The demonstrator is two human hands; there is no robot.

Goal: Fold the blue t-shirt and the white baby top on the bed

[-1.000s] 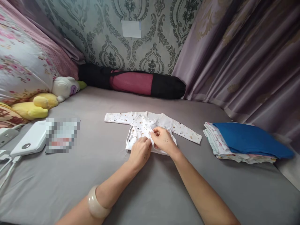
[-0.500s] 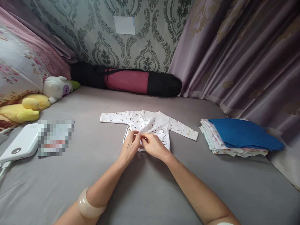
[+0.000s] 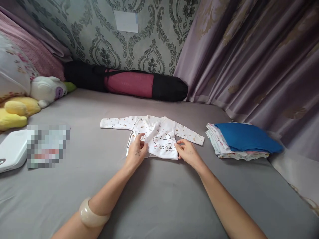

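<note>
A small white baby shirt (image 3: 163,134) lies spread on the grey sheet, both sleeves stretched sideways. Its body carries a cartoon animal with lettering, and the sleeves have a tiny print. My left hand (image 3: 136,151) pinches the overlapping front flap near the middle of the shirt; its fingertips are partly hidden behind the thumb and cloth. At the shirt's lower right side edge, my right hand (image 3: 188,152) has thumb and fingers closed on the fabric. A pale bangle (image 3: 93,212) circles my left forearm.
Folded clothes with a blue piece on top (image 3: 246,137) are stacked at the right. A black and pink long bag (image 3: 128,83) lies along the wall. Plush toys (image 3: 48,89), a white device (image 3: 12,151) and a blurred-out packet (image 3: 48,146) are at the left.
My hands were together at the shirt's lower front. My right hand has moved right to the side edge, and the printed front now lies more spread out. The view has shifted slightly.
</note>
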